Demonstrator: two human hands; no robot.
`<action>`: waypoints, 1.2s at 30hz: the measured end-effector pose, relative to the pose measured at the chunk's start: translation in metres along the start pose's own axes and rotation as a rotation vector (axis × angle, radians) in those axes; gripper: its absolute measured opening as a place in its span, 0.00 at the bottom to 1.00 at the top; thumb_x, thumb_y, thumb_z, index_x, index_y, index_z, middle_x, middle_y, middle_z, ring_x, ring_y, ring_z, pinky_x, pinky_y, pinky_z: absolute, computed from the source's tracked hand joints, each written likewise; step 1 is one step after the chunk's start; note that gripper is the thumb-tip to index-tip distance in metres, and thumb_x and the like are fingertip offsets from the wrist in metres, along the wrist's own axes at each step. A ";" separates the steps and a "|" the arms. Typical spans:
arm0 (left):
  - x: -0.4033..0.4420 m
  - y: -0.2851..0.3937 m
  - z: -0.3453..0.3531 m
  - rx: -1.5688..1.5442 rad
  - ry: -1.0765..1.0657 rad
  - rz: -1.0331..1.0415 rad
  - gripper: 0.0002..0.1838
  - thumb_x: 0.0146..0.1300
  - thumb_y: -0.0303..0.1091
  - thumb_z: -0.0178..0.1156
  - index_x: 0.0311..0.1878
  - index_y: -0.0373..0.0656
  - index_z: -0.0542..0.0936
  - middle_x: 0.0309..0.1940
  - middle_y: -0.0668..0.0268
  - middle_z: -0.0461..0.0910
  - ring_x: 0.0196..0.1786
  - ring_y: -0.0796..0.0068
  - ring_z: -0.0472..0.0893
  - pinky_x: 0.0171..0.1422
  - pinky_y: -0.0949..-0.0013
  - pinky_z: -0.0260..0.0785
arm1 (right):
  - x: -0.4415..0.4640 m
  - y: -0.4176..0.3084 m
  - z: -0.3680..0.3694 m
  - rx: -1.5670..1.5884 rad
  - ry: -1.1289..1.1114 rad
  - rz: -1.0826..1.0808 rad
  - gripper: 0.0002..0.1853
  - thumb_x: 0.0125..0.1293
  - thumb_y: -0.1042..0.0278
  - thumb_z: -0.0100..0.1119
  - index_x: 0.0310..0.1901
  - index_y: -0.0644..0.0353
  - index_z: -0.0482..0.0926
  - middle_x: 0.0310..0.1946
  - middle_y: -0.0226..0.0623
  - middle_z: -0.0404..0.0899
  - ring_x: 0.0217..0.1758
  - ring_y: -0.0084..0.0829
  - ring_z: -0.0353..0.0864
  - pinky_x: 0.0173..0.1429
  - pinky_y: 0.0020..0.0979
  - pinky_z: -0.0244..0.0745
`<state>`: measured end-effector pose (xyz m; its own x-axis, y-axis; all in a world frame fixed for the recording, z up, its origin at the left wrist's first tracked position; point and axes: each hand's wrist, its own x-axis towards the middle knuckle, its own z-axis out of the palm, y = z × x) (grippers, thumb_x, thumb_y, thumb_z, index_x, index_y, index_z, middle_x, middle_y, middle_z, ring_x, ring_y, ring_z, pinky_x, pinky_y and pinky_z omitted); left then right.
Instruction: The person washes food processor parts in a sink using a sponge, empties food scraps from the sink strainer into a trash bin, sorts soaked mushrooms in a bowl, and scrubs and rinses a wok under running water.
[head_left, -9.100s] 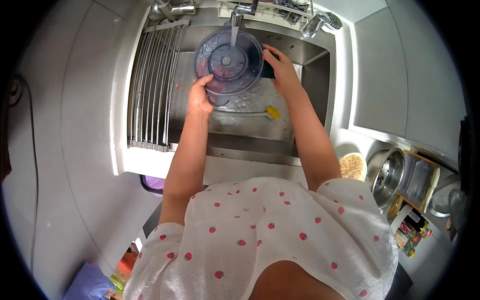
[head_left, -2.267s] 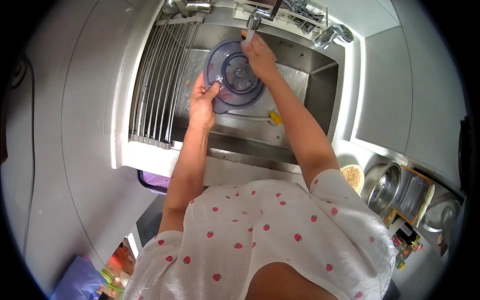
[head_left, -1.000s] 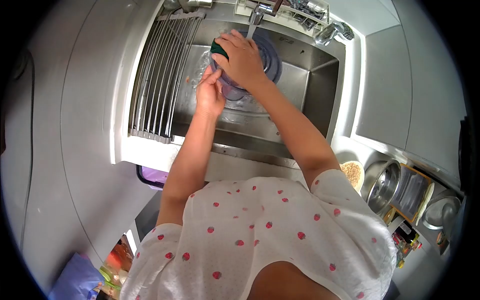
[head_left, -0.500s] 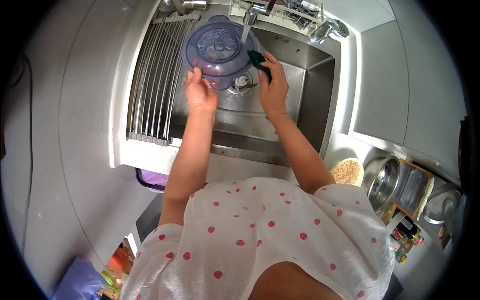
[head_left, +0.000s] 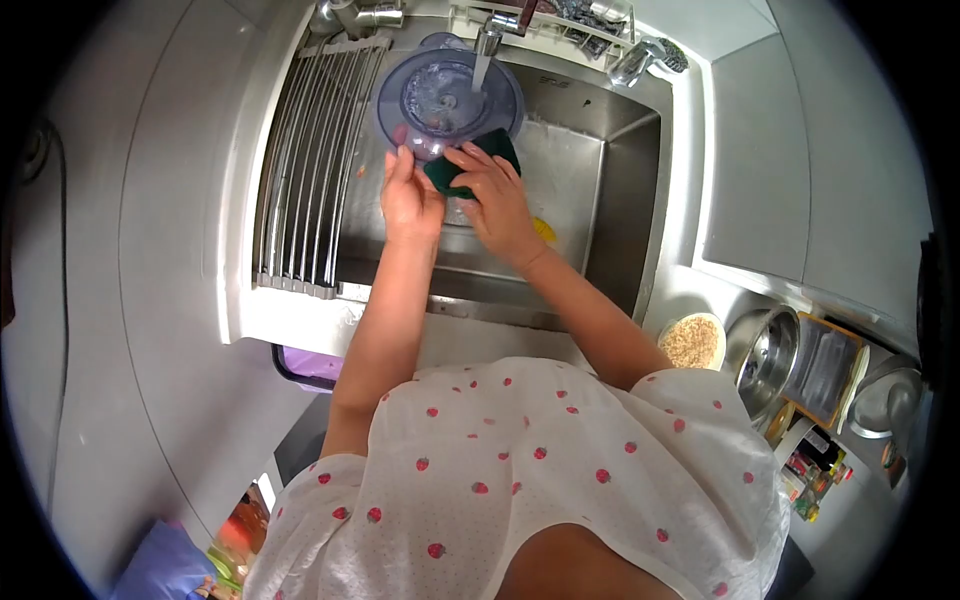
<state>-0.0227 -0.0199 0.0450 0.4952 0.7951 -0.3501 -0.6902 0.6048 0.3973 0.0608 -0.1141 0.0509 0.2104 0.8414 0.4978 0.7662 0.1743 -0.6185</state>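
A clear bluish round lid (head_left: 395, 95) is held over the sink under running water from the faucet (head_left: 488, 40). My left hand (head_left: 411, 203) grips its near edge, the thumb on top and the other fingers partly hidden beneath. My right hand (head_left: 497, 205) is closed on a dark green scouring pad (head_left: 495, 148), which touches the lid's near right edge. Water pools and splashes in the lid's round middle. Something yellow (head_left: 543, 230) lies in the sink just right of my right hand.
A metal rolling rack (head_left: 315, 170) covers the sink's left side. At the right stand a bowl of grains (head_left: 692, 342), a steel bowl (head_left: 765, 355) and a clear container (head_left: 822, 372). A second tap (head_left: 635, 62) rises behind the sink's back right.
The right hand with the green pad has moved left and down onto the lid's near edge. Earlier it was apart from the lid. The lid stays in the left hand, slightly shifted.
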 end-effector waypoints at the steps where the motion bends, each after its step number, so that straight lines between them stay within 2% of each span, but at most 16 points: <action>1: -0.003 0.004 0.002 0.033 -0.003 0.002 0.15 0.66 0.30 0.38 0.56 0.44 0.62 0.53 0.62 0.67 0.54 0.67 0.70 0.58 0.61 0.64 | 0.004 0.007 0.000 -0.001 0.002 -0.008 0.13 0.50 0.75 0.53 0.40 0.59 0.68 0.53 0.39 0.68 0.60 0.42 0.62 0.59 0.42 0.55; 3: -0.011 0.009 0.000 0.039 0.031 -0.016 0.15 0.66 0.30 0.39 0.56 0.44 0.62 0.53 0.62 0.68 0.53 0.67 0.71 0.58 0.61 0.64 | 0.015 0.029 0.002 -0.054 0.249 0.164 0.12 0.58 0.69 0.48 0.43 0.61 0.69 0.53 0.43 0.68 0.57 0.44 0.65 0.59 0.40 0.57; 7: -0.021 0.012 0.000 0.209 -0.020 -0.034 0.15 0.65 0.29 0.40 0.55 0.43 0.64 0.49 0.62 0.71 0.50 0.68 0.73 0.55 0.63 0.67 | 0.055 0.063 -0.003 -0.076 0.369 0.337 0.16 0.55 0.71 0.50 0.47 0.60 0.69 0.52 0.44 0.68 0.56 0.43 0.65 0.59 0.40 0.57; 9: -0.023 0.015 0.004 0.258 -0.042 -0.038 0.15 0.65 0.29 0.41 0.54 0.43 0.64 0.48 0.62 0.72 0.49 0.69 0.73 0.54 0.63 0.68 | 0.073 0.062 -0.001 -0.234 0.172 0.281 0.20 0.55 0.73 0.50 0.52 0.58 0.68 0.53 0.43 0.68 0.57 0.41 0.65 0.59 0.39 0.57; 13: -0.017 0.024 0.005 0.294 -0.030 0.018 0.15 0.64 0.28 0.42 0.54 0.42 0.65 0.46 0.63 0.73 0.47 0.70 0.74 0.51 0.65 0.70 | 0.066 0.028 0.009 -0.251 0.089 0.086 0.19 0.56 0.72 0.50 0.52 0.58 0.68 0.54 0.41 0.67 0.57 0.39 0.65 0.59 0.39 0.57; 15: -0.013 0.025 0.000 0.273 -0.014 0.052 0.15 0.64 0.27 0.42 0.54 0.41 0.65 0.46 0.63 0.73 0.47 0.71 0.74 0.50 0.66 0.70 | 0.039 0.013 0.018 -0.125 -0.115 -0.010 0.19 0.55 0.72 0.50 0.51 0.59 0.69 0.54 0.38 0.68 0.57 0.39 0.65 0.59 0.40 0.58; 17: -0.010 0.025 -0.002 0.299 0.012 0.061 0.15 0.63 0.27 0.44 0.54 0.41 0.66 0.45 0.63 0.73 0.45 0.73 0.74 0.49 0.68 0.69 | 0.038 0.013 0.012 -0.096 -0.094 0.013 0.17 0.54 0.72 0.51 0.48 0.60 0.71 0.53 0.38 0.68 0.56 0.40 0.66 0.58 0.40 0.58; 19: -0.013 0.015 -0.008 0.336 0.051 0.044 0.15 0.63 0.26 0.45 0.53 0.41 0.67 0.44 0.63 0.74 0.44 0.74 0.74 0.49 0.70 0.68 | 0.046 0.033 0.010 -0.220 0.120 0.172 0.17 0.56 0.72 0.50 0.49 0.61 0.71 0.52 0.39 0.69 0.56 0.40 0.67 0.58 0.38 0.58; 21: -0.014 0.002 0.002 0.310 -0.045 0.048 0.14 0.62 0.25 0.46 0.52 0.41 0.68 0.43 0.64 0.75 0.43 0.74 0.75 0.48 0.72 0.68 | 0.049 0.032 0.015 -0.273 0.168 0.212 0.16 0.56 0.72 0.50 0.48 0.59 0.72 0.52 0.40 0.70 0.55 0.40 0.67 0.58 0.37 0.59; 24: -0.011 0.008 0.004 0.326 0.003 0.055 0.14 0.63 0.25 0.45 0.52 0.41 0.69 0.43 0.64 0.75 0.43 0.74 0.75 0.48 0.71 0.68 | 0.034 0.015 0.018 0.030 0.079 0.147 0.15 0.55 0.74 0.49 0.46 0.59 0.73 0.52 0.39 0.70 0.56 0.39 0.67 0.58 0.37 0.59; 25: -0.009 0.014 0.001 0.320 0.008 0.045 0.14 0.63 0.25 0.45 0.52 0.41 0.69 0.43 0.64 0.75 0.43 0.74 0.75 0.49 0.71 0.68 | 0.034 0.017 0.015 0.034 0.083 0.148 0.15 0.55 0.74 0.49 0.46 0.59 0.73 0.52 0.39 0.70 0.56 0.39 0.67 0.58 0.37 0.59; 27: -0.008 0.019 -0.002 0.349 -0.029 0.056 0.14 0.63 0.25 0.45 0.52 0.40 0.69 0.44 0.63 0.75 0.44 0.73 0.75 0.50 0.70 0.68 | 0.027 0.025 -0.001 -0.154 -0.097 0.046 0.14 0.55 0.74 0.50 0.45 0.58 0.73 0.52 0.39 0.70 0.56 0.38 0.67 0.58 0.38 0.58; 31: -0.013 0.005 0.001 0.384 0.016 0.037 0.14 0.63 0.25 0.45 0.52 0.40 0.69 0.43 0.63 0.75 0.43 0.73 0.75 0.50 0.70 0.68 | 0.042 0.036 0.004 -0.293 0.101 0.110 0.15 0.52 0.76 0.52 0.44 0.58 0.73 0.51 0.39 0.70 0.56 0.38 0.67 0.58 0.40 0.58; 33: -0.004 0.006 -0.008 0.351 0.033 0.043 0.14 0.62 0.25 0.45 0.52 0.40 0.69 0.44 0.63 0.75 0.43 0.73 0.75 0.50 0.70 0.68 | 0.030 0.026 0.012 -0.319 0.011 0.053 0.16 0.52 0.76 0.52 0.45 0.58 0.72 0.50 0.39 0.71 0.54 0.37 0.68 0.56 0.39 0.61; 35: -0.002 0.015 -0.012 0.338 0.010 0.032 0.14 0.62 0.25 0.45 0.52 0.40 0.69 0.44 0.63 0.74 0.44 0.72 0.75 0.50 0.69 0.69 | 0.019 0.018 0.015 0.007 -0.071 0.098 0.15 0.53 0.75 0.51 0.45 0.58 0.73 0.50 0.39 0.71 0.52 0.38 0.70 0.55 0.37 0.62; 36: -0.005 0.018 -0.011 0.361 0.018 0.043 0.14 0.62 0.24 0.45 0.52 0.40 0.68 0.44 0.63 0.74 0.44 0.72 0.75 0.50 0.69 0.69 | 0.017 0.023 0.008 0.004 -0.157 0.201 0.14 0.55 0.74 0.49 0.46 0.57 0.73 0.50 0.37 0.72 0.51 0.37 0.71 0.56 0.35 0.63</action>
<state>-0.0430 -0.0132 0.0445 0.4585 0.8211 -0.3398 -0.4776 0.5501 0.6850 0.0771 -0.0913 0.0400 0.2610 0.9285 0.2643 0.7158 -0.0024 -0.6983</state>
